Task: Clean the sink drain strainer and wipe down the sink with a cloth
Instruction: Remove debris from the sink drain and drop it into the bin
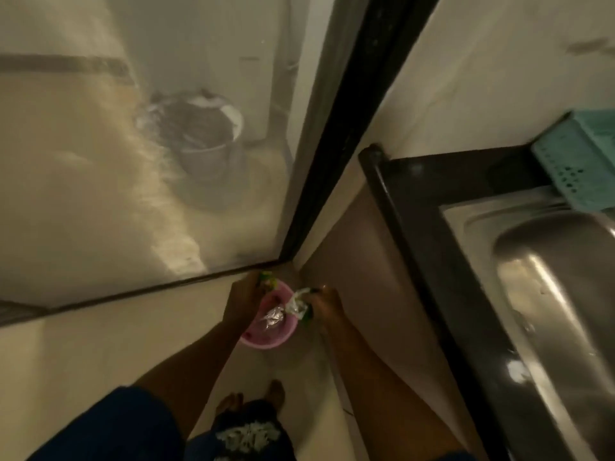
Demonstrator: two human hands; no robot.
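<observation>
Low in the corner of the floor stands a small pink bin (281, 337) with a crumpled silvery piece (273, 317) inside it. My left hand (244, 302) is closed on a green-yellow item (268, 280) at the bin's far rim. My right hand (325, 306) grips crumpled white and green plastic (298, 306) over the bin's right side. The steel sink (549, 294) is at the right, set in a dark counter (416, 227). I cannot make out a strainer or a cloth.
A glass door with a black frame (319, 161) rises on the left, with a grey bucket (206, 141) blurred behind it. A teal perforated basket (579, 161) sits behind the sink. My bare feet (253, 397) are on the pale floor below the bin.
</observation>
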